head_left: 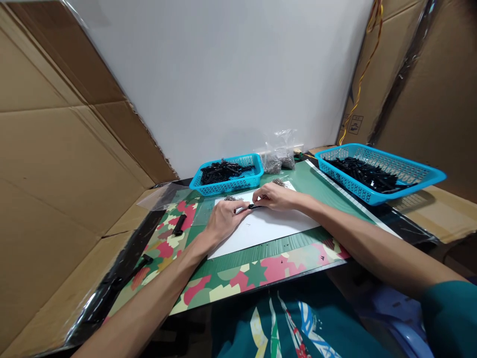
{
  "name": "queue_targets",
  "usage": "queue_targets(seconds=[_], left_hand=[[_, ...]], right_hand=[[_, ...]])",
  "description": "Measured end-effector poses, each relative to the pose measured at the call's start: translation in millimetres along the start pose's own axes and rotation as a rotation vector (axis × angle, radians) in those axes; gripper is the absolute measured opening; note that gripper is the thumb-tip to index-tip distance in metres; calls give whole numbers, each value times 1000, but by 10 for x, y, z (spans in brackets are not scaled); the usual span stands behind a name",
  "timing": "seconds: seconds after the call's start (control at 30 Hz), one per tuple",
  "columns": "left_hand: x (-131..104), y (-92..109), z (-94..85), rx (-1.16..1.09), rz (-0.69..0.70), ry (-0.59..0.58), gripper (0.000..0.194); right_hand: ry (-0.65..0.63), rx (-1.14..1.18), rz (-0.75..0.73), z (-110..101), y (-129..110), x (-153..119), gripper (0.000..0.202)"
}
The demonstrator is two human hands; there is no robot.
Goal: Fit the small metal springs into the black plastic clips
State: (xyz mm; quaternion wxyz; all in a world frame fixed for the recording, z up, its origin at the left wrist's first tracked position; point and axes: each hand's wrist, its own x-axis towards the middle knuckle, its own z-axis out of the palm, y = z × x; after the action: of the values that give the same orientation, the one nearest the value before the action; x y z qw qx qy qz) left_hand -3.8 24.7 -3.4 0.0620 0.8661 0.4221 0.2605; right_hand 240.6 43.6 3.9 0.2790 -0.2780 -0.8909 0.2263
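Observation:
Over a white sheet [253, 231], my left hand [225, 217] is closed with its fingertips on a small black plastic part [254, 206]. Pinched fingers of my right hand [273, 197] meet the same part from the other side; whether they also hold something tiny cannot be made out. One small pile of metal pieces [233, 198] lies just behind my left hand. Another metal pile [278, 183] sits behind my right hand. Much of the black part is hidden by the fingers.
Blue baskets of black parts stand at the back [226, 190] and right [367, 195]. Clear bags of metal pieces [280, 161] lean by the wall. A black handle-shaped piece [179, 225] lies left on the patterned mat [227, 282]. Cardboard [55, 164] walls the left side.

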Motion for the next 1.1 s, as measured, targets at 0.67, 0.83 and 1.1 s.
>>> queue_targets(seconds=[0.67, 0.83, 1.1], left_hand=[[45, 150, 5, 71, -96, 16, 22], [40, 205, 12, 26, -102, 25, 22], [29, 267, 58, -13, -60, 16, 18]], right_hand=[[12, -155, 131, -242, 20, -63, 16], [265, -83, 176, -182, 22, -24, 12], [491, 405, 232, 201, -128, 157, 42]])
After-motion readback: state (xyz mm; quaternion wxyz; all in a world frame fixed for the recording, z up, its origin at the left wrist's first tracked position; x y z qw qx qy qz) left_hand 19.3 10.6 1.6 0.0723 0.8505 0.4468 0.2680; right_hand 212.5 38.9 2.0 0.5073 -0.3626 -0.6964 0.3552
